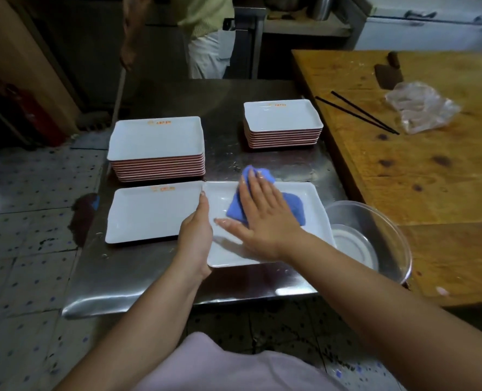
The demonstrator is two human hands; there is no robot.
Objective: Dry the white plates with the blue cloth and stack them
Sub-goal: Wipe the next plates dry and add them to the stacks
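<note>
Near the worktop's front edge, right of centre: white plate (265,249), rectangular, under wiping. Blue cloth (292,206) lies on it, pressed by right hand (265,218), fingers flat and spread. Left hand (196,238) grips the plate's left rim, touching the neighbouring single plate (152,213). Two stacks, left stack (156,149) and right stack (283,124), toward the far edge. Metal bowl (375,238) at the front right corner. Risk: a hard wipe could shove the plate rightward into the bowl.
</note>
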